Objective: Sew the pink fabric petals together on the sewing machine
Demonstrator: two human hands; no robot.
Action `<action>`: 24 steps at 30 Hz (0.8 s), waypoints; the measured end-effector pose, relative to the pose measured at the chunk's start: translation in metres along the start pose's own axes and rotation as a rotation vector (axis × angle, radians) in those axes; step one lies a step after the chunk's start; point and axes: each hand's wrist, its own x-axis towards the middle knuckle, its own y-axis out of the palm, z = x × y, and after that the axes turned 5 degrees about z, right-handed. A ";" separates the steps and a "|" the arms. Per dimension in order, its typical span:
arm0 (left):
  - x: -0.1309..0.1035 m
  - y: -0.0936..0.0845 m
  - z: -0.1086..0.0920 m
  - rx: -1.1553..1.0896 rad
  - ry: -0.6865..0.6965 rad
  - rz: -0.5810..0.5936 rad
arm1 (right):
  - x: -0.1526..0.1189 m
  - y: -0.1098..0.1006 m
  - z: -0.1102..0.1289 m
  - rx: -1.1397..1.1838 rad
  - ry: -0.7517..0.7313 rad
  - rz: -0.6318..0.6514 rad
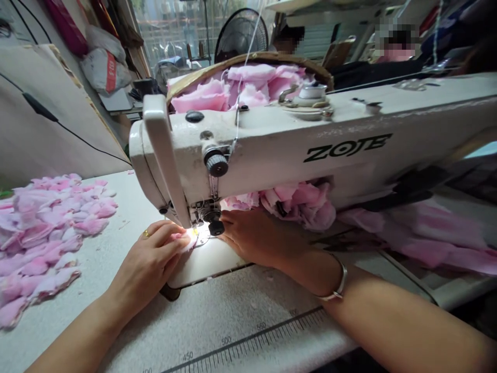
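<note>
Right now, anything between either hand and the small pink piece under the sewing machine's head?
Left hand: nothing visible; its fingers are at the pink piece. Right hand: in this view, the black knob and lit metal plate lie between. Depth clearance unclear.

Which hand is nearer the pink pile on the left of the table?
Left. The left hand is right of the pile, not touching it; the right hand is farther off, beside the black knob.

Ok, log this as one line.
left hand: on pink fabric | right hand: beside lit needle plate | pink pile: left of sewing machine
</note>
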 end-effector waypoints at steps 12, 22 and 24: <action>0.005 0.001 -0.009 -0.032 0.040 0.111 | 0.005 0.012 0.010 -0.011 -0.107 -0.053; 0.000 -0.001 -0.028 0.026 -0.054 0.226 | 0.002 0.001 0.013 -0.041 -0.072 -0.005; 0.001 0.001 -0.029 0.036 -0.074 0.243 | 0.003 -0.001 0.013 -0.047 -0.052 -0.003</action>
